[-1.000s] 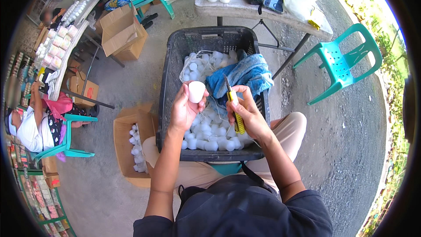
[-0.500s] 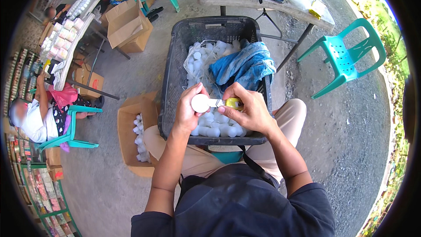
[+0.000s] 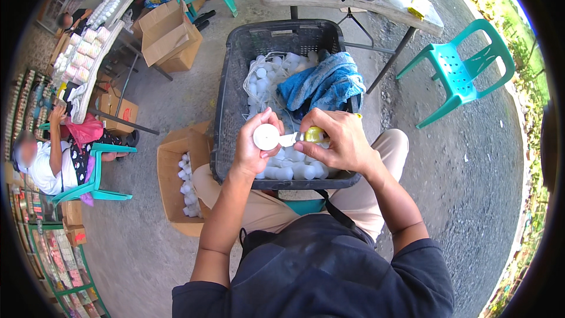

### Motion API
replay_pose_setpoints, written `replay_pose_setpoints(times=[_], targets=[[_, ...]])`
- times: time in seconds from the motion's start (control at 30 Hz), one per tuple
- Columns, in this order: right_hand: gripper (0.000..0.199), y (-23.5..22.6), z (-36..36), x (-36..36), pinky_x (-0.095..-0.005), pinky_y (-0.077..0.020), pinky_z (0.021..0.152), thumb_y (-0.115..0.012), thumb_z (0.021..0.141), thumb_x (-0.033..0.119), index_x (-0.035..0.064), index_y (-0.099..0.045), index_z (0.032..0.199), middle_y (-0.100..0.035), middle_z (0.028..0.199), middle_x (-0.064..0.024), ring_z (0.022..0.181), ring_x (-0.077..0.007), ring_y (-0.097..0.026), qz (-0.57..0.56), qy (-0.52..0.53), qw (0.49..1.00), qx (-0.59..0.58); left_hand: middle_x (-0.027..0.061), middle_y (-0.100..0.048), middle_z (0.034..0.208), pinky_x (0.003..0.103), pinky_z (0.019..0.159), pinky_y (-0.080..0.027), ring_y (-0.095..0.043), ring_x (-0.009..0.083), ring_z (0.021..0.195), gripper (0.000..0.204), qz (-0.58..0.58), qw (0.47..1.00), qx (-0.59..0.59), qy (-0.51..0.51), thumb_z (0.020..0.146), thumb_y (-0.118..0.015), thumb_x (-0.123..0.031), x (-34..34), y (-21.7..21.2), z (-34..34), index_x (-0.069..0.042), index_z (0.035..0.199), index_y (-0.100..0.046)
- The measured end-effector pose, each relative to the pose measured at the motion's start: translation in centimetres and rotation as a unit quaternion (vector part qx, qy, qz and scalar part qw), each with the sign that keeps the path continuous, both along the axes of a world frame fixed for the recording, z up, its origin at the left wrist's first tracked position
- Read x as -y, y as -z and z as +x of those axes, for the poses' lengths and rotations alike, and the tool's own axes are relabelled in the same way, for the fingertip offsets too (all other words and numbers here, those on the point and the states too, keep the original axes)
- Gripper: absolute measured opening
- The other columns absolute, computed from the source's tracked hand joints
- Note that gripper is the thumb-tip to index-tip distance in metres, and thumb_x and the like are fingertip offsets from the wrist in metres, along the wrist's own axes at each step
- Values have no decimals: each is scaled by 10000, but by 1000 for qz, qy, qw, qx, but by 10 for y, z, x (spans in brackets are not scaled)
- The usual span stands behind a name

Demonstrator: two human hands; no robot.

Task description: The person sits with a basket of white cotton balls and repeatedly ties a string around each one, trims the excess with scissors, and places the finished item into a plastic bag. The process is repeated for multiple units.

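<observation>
My left hand [image 3: 249,152] is closed around a small white round piece [image 3: 266,136], plastic-looking, its flat face turned up. My right hand [image 3: 341,144] grips a yellow-handled utility knife [image 3: 314,135], and its pale blade reaches left to the edge of the white piece. Both hands are over the near part of a black plastic crate [image 3: 288,184] between my knees. Inside the crate lie many similar white pieces [image 3: 286,172] with thin pale string among them. A blue towel [image 3: 321,85] drapes over the crate's right side.
A cardboard box [image 3: 168,200] with white pieces stands left of my knee. Ahead is a table [image 3: 394,13] with two white pieces, a phone and a bag. A green chair [image 3: 465,73] stands at right. Two people work at the left table [image 3: 97,76].
My hands stay together on the white piece. The knife has turned slightly in my right hand, and its blade now tilts against the piece's edge. The view has shifted a little.
</observation>
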State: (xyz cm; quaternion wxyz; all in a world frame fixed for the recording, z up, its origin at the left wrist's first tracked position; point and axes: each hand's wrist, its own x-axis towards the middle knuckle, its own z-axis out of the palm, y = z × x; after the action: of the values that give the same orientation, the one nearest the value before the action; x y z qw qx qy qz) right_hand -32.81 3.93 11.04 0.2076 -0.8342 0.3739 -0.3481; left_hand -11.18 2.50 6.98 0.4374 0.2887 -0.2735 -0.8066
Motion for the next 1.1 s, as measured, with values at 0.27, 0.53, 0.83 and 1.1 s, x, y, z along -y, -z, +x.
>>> replay_pose_setpoints(times=[0.27, 0.53, 0.83, 1.1], targets=[[283, -4, -5, 4, -344, -468, 557, -760, 766, 297, 103, -587, 876, -620, 726, -61, 627, -261, -629, -11, -14, 1000, -1, 55, -534, 609, 208, 312, -245, -410, 93, 363, 451, -1, 998, 54, 10, 995, -399, -387, -3, -4, -4, -70, 696, -514], [288, -8, -7, 6, -351, -476, 582, -750, 783, 303, 98, -581, 894, -628, 753, -68, 647, -272, -635, 26, -18, 999, -33, 45, -539, 631, 216, 360, -306, -472, 110, 429, 455, -34, 995, 92, 33, 971, -401, -432, -4, -1, 6, -44, 792, -558], [324, 25, 0, -6, -366, -490, 635, -693, 859, 302, 89, -556, 1061, -652, 817, -129, 744, -306, -663, 167, 71, 967, 179, 125, -595, 871, 235, 426, -355, -459, 120, 516, 308, -31, 999, -24, -12, 962, -405, -334, -13, -11, 5, -74, 1090, -510], [203, 12, 14, -27, -334, -506, 625, -657, 886, 218, 110, -674, 1057, -685, 901, -78, 756, -251, -669, 70, 31, 994, 81, 51, -571, 709, 217, 403, -295, -430, 77, 465, 281, -40, 984, 1, -175, 994, -399, -393, -21, 6, -16, -129, 950, -485]])
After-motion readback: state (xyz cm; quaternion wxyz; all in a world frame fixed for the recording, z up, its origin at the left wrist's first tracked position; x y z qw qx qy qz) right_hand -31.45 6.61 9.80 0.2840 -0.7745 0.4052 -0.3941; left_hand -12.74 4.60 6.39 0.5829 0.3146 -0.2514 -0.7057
